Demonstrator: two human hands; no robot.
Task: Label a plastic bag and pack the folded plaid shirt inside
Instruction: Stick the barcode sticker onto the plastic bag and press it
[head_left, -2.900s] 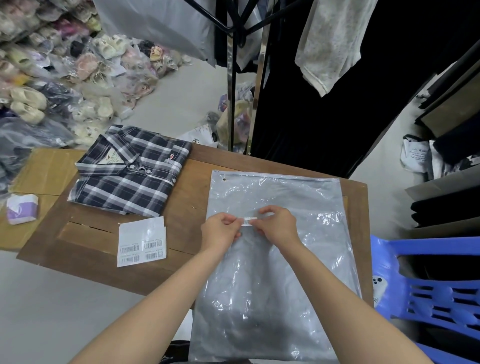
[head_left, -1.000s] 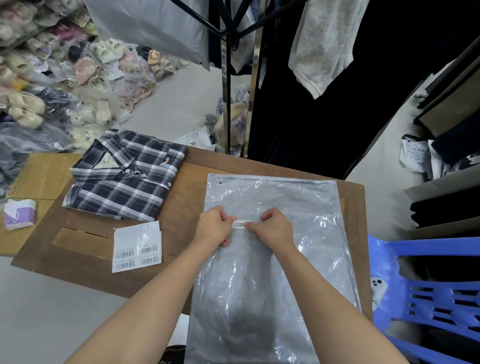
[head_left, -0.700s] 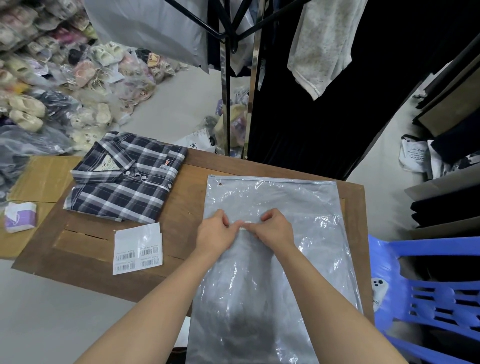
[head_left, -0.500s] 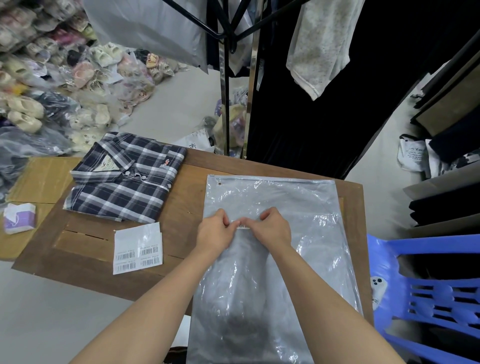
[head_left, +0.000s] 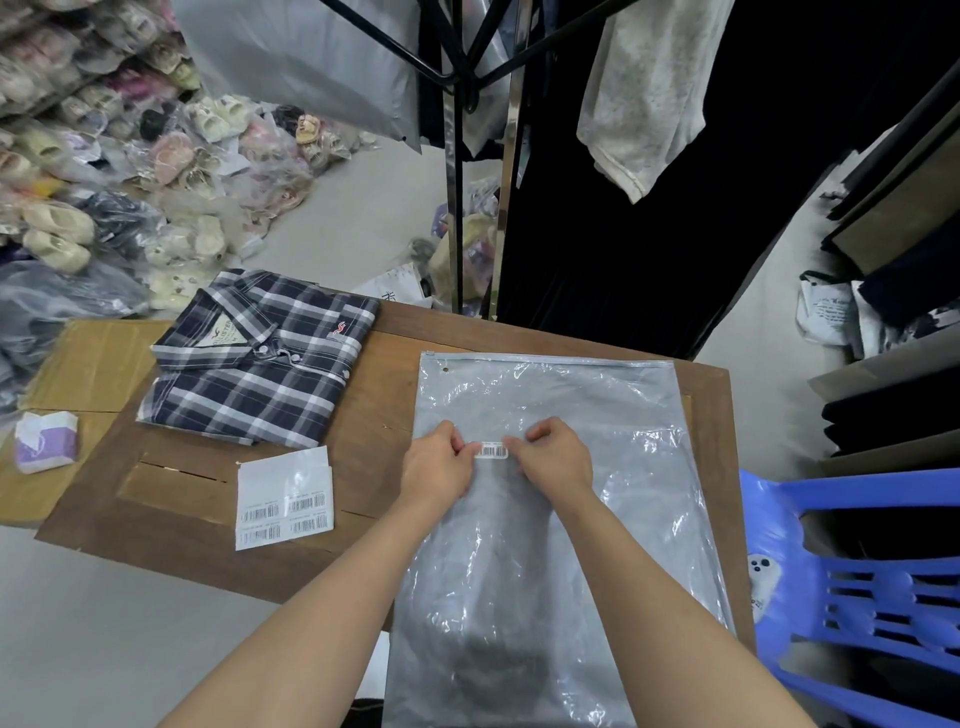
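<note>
On the bag (head_left: 561, 395), label (head_left: 491, 450) between hands.

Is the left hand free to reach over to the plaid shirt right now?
Probably yes: the left hand only presses the barcode sticker onto the plastic bag; bare tabletop lies between it and the plaid shirt.

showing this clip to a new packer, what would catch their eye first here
Probably the two hands, left hand and right hand, pressing a small barcode label onto the clear plastic bag lying flat on the wooden table. Next, the folded plaid shirt at the table's far left, not yet packed, with the sheet of barcode stickers just in front of it.
</note>
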